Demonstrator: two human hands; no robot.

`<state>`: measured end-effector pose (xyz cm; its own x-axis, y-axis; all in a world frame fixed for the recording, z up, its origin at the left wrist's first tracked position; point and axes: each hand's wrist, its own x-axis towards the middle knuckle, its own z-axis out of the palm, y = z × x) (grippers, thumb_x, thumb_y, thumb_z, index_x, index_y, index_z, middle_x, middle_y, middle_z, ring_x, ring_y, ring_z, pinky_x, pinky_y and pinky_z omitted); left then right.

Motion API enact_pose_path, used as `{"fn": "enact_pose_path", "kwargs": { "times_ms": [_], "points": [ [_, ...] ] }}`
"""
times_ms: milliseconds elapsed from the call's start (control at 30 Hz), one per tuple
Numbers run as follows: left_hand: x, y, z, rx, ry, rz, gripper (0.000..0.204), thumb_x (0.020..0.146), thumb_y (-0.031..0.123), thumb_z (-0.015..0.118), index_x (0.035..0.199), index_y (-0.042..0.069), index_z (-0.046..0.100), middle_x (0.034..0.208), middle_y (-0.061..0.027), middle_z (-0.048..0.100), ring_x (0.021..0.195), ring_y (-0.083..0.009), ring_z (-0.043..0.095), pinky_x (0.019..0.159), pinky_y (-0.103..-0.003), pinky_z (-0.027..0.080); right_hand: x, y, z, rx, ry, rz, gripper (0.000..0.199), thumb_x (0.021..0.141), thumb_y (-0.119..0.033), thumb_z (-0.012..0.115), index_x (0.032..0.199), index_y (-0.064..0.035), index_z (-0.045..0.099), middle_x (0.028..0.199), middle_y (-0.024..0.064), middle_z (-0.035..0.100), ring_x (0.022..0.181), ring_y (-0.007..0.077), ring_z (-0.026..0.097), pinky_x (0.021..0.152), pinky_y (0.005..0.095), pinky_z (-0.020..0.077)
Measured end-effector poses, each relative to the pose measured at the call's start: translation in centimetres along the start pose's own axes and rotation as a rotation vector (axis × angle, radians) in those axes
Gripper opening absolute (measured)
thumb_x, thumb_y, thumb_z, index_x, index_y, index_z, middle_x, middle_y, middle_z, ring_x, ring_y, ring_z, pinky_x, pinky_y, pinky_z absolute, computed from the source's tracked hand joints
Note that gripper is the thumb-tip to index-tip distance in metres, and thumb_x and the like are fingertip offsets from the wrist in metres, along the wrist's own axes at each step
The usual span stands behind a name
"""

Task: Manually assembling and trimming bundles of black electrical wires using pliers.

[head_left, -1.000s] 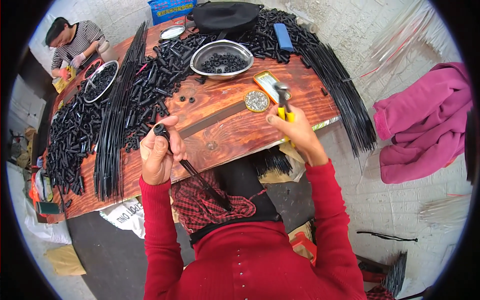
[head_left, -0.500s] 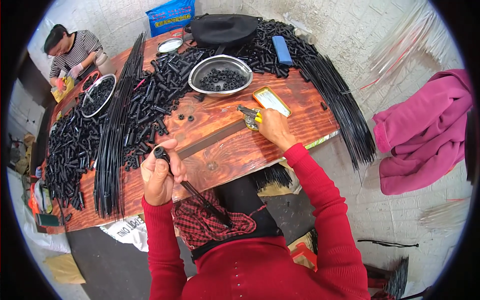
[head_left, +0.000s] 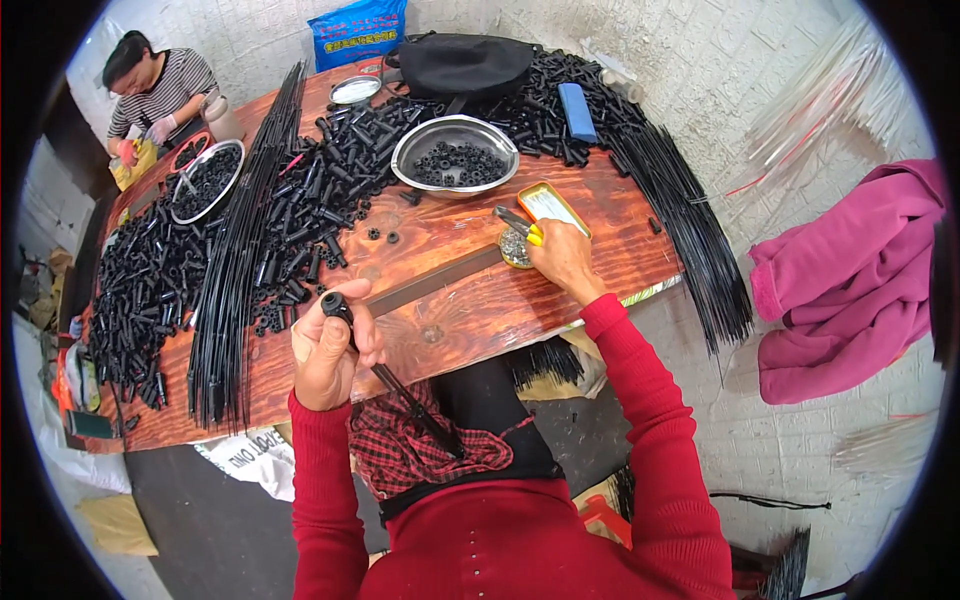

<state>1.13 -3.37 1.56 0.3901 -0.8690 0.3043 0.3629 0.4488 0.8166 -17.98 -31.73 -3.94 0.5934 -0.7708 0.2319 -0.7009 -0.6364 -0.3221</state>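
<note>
Left hand [head_left: 325, 350] grips black rod [head_left: 385, 375]; right hand [head_left: 562, 258] holds pliers [head_left: 518, 224] beside yellow tin [head_left: 553, 206]; blue bag [head_left: 357, 30] behind table.

**One head cam, looking straight down**

Just a single fisheye view from the person's head, tilted down over the wooden bench [head_left: 450, 290]. It's close to the forearms rising from the lower edge; edges curve, and the far end reaches a co-worker [head_left: 155, 85].
</note>
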Motion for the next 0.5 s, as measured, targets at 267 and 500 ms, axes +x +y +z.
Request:
{"fn": "enact_pose_path", "kwargs": {
  "times_ms": [267,500],
  "points": [
    [0.5,-0.3,1.6,0.029,-0.009,0.004,0.051,0.095,0.033,0.058,0.127,-0.006,0.049,0.074,-0.0041,0.053,0.060,-0.0125,0.050,0.058,-0.028,0.046,0.9,1.9,0.0,0.569,-0.141,0.352,0.013,0.074,-0.015,0.062,0.077,-0.0027,0.064,0.064,0.0085,0.062,0.057,0.0189,0.058,0.054,0.0337,0.0435],
    [1.1,-0.9,3.6,0.025,0.047,-0.047,0.035,0.099,0.029,0.051,0.119,0.000,0.050,0.075,-0.0006,0.045,0.065,-0.0093,0.044,0.060,-0.024,0.040,0.1,0.2,-2.6,1.658,-0.495,0.379,0.008,0.088,-0.010,0.062,0.085,-0.0053,0.055,0.073,0.0000,0.054,0.054,0.0032,0.041,0.048,0.0190,0.0345]
  ]
}}
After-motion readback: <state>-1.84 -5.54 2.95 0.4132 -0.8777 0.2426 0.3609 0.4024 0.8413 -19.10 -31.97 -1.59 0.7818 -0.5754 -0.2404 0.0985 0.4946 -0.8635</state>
